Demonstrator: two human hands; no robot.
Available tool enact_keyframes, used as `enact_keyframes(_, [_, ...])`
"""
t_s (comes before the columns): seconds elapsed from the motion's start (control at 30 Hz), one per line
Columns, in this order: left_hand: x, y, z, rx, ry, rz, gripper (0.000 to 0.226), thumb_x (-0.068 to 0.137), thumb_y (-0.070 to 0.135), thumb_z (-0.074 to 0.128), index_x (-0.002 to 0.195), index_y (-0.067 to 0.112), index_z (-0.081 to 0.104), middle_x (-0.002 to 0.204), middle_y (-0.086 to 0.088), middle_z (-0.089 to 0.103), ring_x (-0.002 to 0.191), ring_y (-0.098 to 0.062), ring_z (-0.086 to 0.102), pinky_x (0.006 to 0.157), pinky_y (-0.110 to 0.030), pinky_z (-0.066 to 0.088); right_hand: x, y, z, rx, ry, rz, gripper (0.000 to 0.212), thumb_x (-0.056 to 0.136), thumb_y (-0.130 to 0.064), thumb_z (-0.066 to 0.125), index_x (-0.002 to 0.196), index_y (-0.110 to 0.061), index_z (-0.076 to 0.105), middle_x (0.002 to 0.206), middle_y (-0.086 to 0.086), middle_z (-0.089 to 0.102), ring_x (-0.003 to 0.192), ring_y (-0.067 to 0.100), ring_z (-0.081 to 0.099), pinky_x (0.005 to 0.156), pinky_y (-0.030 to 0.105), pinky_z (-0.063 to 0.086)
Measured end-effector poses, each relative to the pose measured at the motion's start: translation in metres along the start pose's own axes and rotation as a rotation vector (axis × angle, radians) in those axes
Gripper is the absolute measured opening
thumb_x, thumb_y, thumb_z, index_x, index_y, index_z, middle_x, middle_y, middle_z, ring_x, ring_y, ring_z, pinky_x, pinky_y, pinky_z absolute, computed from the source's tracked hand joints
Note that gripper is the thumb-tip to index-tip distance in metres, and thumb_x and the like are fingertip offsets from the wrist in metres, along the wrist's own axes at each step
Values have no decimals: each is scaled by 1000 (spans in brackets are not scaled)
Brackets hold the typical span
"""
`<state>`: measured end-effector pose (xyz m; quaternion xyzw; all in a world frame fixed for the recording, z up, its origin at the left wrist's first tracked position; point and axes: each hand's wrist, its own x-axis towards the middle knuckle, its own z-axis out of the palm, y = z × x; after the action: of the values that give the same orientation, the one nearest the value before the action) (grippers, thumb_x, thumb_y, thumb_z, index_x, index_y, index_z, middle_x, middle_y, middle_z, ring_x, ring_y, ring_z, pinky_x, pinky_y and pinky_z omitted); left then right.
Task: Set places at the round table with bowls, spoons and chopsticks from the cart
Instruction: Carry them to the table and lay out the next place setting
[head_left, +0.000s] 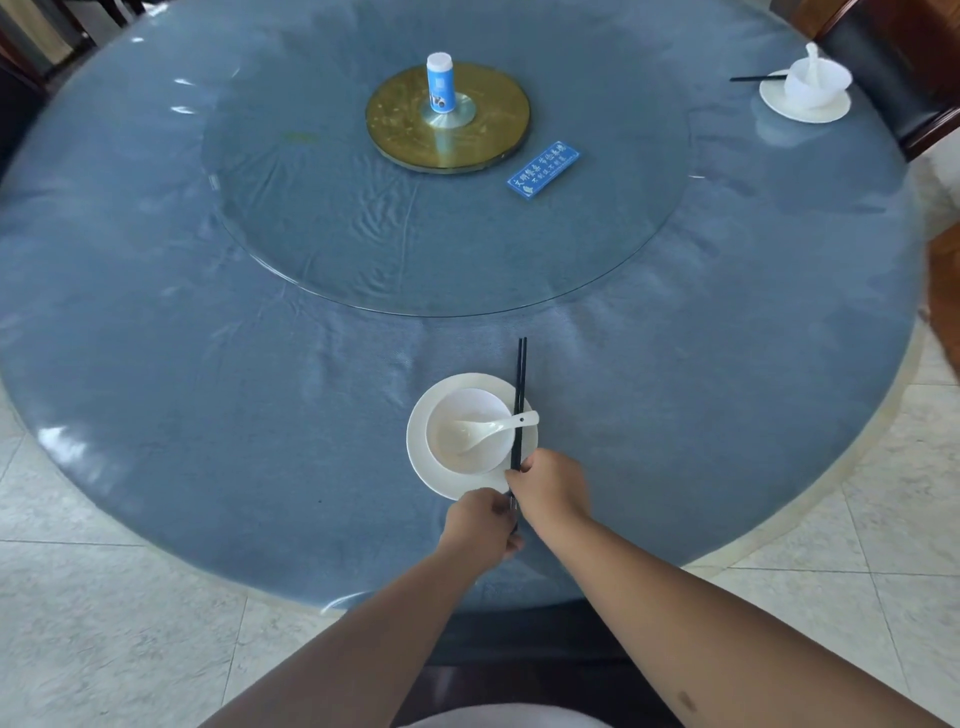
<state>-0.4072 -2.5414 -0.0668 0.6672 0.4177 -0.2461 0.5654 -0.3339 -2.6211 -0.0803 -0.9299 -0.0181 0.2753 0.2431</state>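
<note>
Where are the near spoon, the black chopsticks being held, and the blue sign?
spoon (480, 431), head view, bowl end.
chopsticks (520, 384), head view, mid-shaft.
blue sign (543, 169), head view, centre of face.

The round table (156, 322), blue-clothed, carries two white plates (423, 470) (779, 106) and a glass turntable (322, 228).

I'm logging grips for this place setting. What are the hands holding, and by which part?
Both hands, the left hand and right hand, grip the black chopsticks at their near end; the far tips point toward the table's centre.
</note>
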Motion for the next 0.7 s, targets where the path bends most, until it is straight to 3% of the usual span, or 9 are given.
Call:
enact_keyframes(0.13, [-6, -1, -7, 231, 56, 99, 14, 89, 18, 52, 76, 15, 58, 81, -7, 67, 69, -23, 71, 56, -29, 51, 1, -1, 3, -2, 14, -10, 21, 81, -24, 59, 64, -13, 53, 66, 3, 61, 66, 25, 58, 51, 29, 34])
enact_keyframes(0.2, [-10, -6, -20, 303, 110, 163, 9, 86, 22, 54, 89, 18, 62, 88, -3, 65, 77, -24, 68, 61, -30, 52, 1, -1, 4, 2, 15, -21, 21, 83, -25, 59, 69, -9, 57, 68, 4, 63, 67, 25, 60, 52, 29, 38])
enact_keyframes(0.3, [-11, -20, -48, 362, 304, 309, 20, 89, 26, 57, 108, 22, 63, 99, 5, 62, 86, -18, 62, 71, -30, 51, 2, -1, 3, 22, 19, -38, 19, 82, -22, 59, 71, -6, 61, 62, 2, 61, 62, 21, 58, 49, 30, 38])
enact_keyframes(0.4, [-5, -28, -68, 394, 491, 482, 31, 89, 26, 62, 119, 21, 57, 116, 3, 54, 104, -21, 56, 81, -36, 49, 2, -1, 1, 33, 25, -44, 18, 83, -21, 60, 71, -7, 61, 63, 2, 61, 62, 21, 57, 47, 28, 35])
enact_keyframes(0.53, [14, -25, -81, 617, 487, 634, 51, 90, 30, 65, 137, 19, 50, 149, -5, 37, 131, -30, 36, 101, -45, 42, 2, -2, 1, 36, 25, -38, 17, 82, -23, 61, 72, -9, 64, 66, 3, 64, 65, 22, 60, 53, 31, 43])
enact_keyframes(0.7, [26, -23, -82, 749, 420, 671, 34, 94, 36, 60, 124, 21, 63, 159, -3, 26, 146, -32, 21, 106, -53, 37, 3, -3, 0, 47, 26, -26, 17, 81, -23, 63, 69, -11, 64, 66, 4, 65, 66, 22, 61, 56, 31, 45])
